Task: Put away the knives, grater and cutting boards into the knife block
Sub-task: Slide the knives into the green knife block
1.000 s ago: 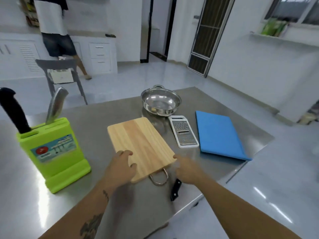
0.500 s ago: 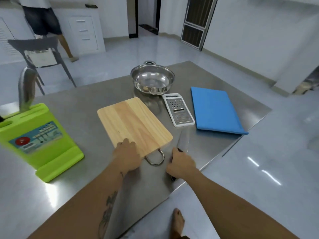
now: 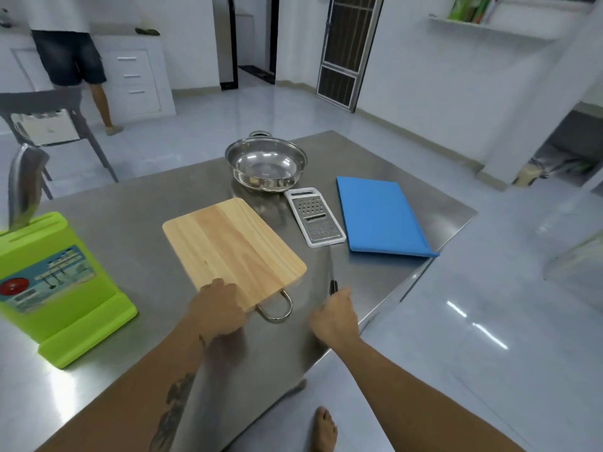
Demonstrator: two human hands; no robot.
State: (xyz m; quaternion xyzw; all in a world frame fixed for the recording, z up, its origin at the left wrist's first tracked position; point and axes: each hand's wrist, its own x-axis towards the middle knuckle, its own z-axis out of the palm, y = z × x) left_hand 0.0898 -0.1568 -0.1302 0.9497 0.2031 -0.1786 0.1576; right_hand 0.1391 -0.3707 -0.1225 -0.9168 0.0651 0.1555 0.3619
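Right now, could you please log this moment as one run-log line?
left hand: on wooden board | right hand: gripping knife | grater, blue board: on table

Brushed steel table (image 3: 137, 203), pale matt wood board (image 3: 228, 239) at 12 o'clock, glossy green knife block (image 3: 62, 288), probably plastic.

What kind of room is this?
Most likely a kitchen, maybe one for work more than a home. There is a big stainless steel table, a green knife block with a knife in it, and a metal pot beside a grater and cutting boards.
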